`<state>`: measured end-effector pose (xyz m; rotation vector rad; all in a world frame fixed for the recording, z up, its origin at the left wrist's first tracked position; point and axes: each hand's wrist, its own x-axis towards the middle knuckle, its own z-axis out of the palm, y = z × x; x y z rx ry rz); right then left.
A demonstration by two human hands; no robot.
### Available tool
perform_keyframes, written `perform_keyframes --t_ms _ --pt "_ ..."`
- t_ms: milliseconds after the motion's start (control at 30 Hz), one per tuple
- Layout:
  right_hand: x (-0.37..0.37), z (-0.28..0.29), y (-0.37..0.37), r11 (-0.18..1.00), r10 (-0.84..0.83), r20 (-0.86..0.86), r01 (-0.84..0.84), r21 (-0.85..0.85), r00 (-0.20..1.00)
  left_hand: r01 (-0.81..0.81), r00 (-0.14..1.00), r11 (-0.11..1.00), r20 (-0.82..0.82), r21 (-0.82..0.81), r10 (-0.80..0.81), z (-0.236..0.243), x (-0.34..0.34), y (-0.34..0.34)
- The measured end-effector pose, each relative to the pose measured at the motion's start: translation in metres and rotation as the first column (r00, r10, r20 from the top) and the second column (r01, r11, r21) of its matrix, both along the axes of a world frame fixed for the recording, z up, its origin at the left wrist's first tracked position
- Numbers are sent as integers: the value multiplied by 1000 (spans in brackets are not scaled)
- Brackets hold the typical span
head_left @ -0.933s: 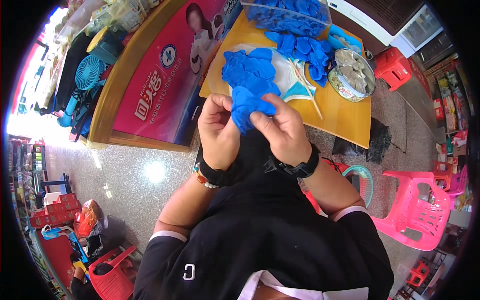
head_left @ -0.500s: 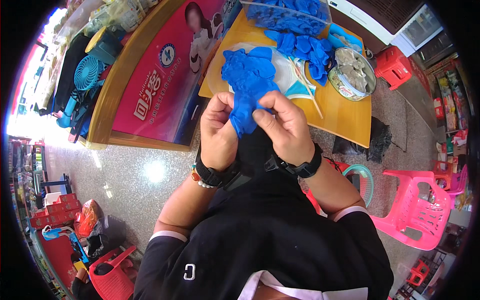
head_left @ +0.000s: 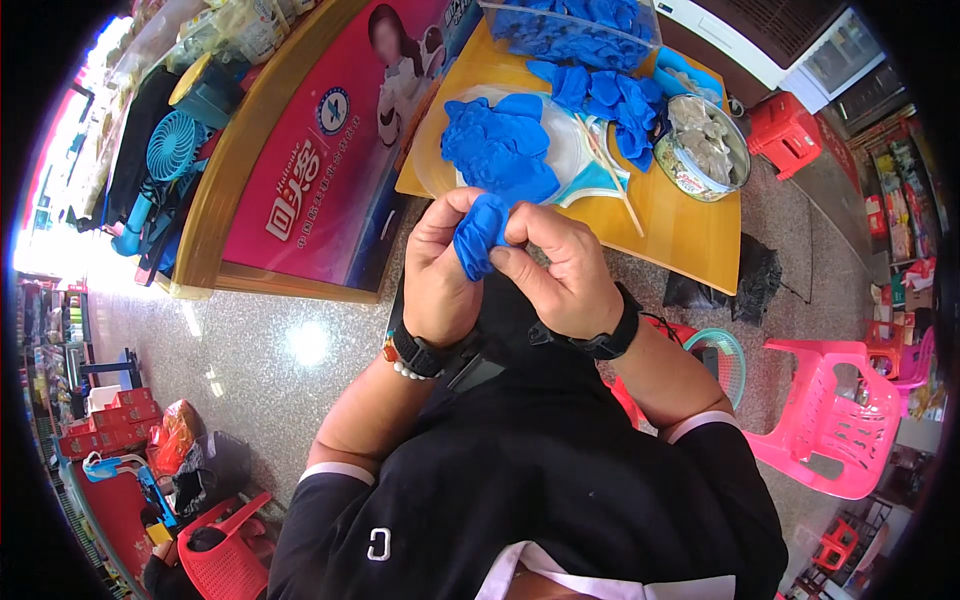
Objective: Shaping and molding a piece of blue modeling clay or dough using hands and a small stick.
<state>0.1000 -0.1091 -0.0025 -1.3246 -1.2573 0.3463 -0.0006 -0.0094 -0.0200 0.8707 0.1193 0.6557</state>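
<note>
My left hand (head_left: 437, 285) and my right hand (head_left: 568, 285) are closed on one crumpled blue glove-like piece (head_left: 478, 235), pinched between their thumbs and fingers. Just beyond them, a flattened heap of similar blue pieces (head_left: 495, 145) lies on a pale round sheet (head_left: 432, 150) on the yellow wooden table (head_left: 690, 245). A thin wooden stick (head_left: 632, 215) rests on a white-and-teal item (head_left: 590, 180). Farther back are a loose blue pile (head_left: 630, 125), a round tin (head_left: 700, 150) with greyish crumpled contents, a small blue container (head_left: 688, 70) and a clear bin (head_left: 570, 25) of blue pieces.
A counter (head_left: 240, 140) with a pink poster front and a blue fan (head_left: 175, 145) stands at left. A pink chair (head_left: 830, 420), red stool (head_left: 780, 135) and black bag (head_left: 735, 280) are at right. A person's hand (head_left: 160, 550) shows by a red chair (head_left: 215, 565) at lower left.
The piece in my hands is now bunched into a narrower, upright shape. My left hand has shifted slightly right, and my right fingers have moved in over the piece.
</note>
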Motion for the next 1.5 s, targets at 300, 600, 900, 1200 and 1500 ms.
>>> perform_keyframes --t_ms 300,600,900,1200,1500 --pt "0 3 -4 976 -216 -45 216 -11 975 -261 927 881 -152 395 343 3 4 8" --pt "2 4 4 978 -205 234 206 20 950 -287 897 822 -163 492 410 -5 8 8" --pt "6 5 6 954 -295 367 291 67 882 -174 933 930 -248 324 261 5 8 -1" --pt "31 -2 5 934 -354 252 351 59 901 204 957 950 -255 239 -141 0 0 7" --pt "21 -6 5 949 -300 -162 312 48 940 130 972 989 -188 -66 -140 -6 3 9"
